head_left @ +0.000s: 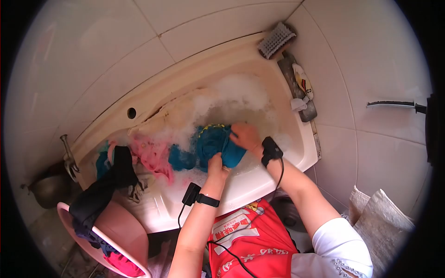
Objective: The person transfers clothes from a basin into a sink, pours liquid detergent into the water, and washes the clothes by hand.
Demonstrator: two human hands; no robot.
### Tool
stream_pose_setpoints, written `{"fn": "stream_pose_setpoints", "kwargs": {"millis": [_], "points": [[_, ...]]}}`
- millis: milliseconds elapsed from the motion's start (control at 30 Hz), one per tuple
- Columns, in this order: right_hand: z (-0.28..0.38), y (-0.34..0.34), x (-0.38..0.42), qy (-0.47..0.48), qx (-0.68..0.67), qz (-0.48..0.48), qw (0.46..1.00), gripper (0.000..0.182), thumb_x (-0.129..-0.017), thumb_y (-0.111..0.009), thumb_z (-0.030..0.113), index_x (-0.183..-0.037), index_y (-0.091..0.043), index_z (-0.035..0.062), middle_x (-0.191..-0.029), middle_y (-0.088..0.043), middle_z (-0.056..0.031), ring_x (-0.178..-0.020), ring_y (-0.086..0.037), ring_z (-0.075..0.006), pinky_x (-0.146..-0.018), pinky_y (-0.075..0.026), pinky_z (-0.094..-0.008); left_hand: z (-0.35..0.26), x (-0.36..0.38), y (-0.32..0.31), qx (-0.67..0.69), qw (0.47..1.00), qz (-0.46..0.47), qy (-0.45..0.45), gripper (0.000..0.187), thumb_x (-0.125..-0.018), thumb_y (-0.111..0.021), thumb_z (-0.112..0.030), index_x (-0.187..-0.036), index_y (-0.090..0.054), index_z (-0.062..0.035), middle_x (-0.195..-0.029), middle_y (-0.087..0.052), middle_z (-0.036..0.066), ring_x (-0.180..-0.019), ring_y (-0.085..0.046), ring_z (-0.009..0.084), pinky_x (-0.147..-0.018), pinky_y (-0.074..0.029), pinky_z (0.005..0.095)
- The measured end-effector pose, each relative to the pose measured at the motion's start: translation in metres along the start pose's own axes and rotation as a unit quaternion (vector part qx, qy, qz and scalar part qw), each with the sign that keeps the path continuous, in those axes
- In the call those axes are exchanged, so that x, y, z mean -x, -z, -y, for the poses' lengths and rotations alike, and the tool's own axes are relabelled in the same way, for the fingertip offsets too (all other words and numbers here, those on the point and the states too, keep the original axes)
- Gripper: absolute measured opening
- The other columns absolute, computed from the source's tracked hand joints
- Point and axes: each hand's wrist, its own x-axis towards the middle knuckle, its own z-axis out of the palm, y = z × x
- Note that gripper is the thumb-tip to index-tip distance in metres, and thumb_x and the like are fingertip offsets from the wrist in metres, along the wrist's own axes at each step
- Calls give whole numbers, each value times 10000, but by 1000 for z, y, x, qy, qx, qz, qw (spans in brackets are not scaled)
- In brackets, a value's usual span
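A wet teal cloth (208, 147) with yellow marks along its upper edge lies in a sink (285, 139) of soapy water. My left hand (217, 167) grips the cloth's near side, its fingers wrapped in the fabric. At the cloth's right edge is my right hand (245, 136), its fingers bent and pressed on the fabric. Both wrists wear black straps with small boxes. Just left of the teal cloth, a pink cloth (153, 155) lies in the suds.
A pink basin (125, 227) at lower left holds dark and red cloths, one black cloth (99, 187) reaching over the sink edge. A scrubbing brush (277, 41) sits at the far corner. A metal pot (50, 190) stands left, and grey towels (382, 222) hang right.
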Motion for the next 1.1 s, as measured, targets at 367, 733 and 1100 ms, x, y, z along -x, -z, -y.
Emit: {"fn": "stream_pose_setpoints", "kwargs": {"millis": [367,733,1100], "points": [[-64,22,14,200,203,197,938,369,-728,-634,201,-1084,-589,115,-1129,-531,-181,-1050,-504,-371,-874,-442,-437,-9,-19,44,-191,970,-142,57,506,-915,-404,-437,-1299,-424,-109,-1306,-458,94,-1158,-463,316,-873,-410,542],[116,68,22,-213,-475,182,835,394,-783,-673,332,-993,-591,10,-940,-640,-144,-881,-617,-260,-754,-472,-363,-15,30,-3,-14,988,149,22,464,-911,-371,-466,-1147,-531,-100,-1113,-572,116,-1020,-552,282,-898,-435,456],[32,-1,5,-135,-134,-55,980,173,-716,-641,164,-787,-553,35,-722,-565,-189,-684,-573,-377,-577,-441,-427,-2,14,-25,-114,985,-90,-93,231,-792,-479,8,-1009,-549,45,-963,-596,104,-752,-621,238,-622,-516,320]]}}
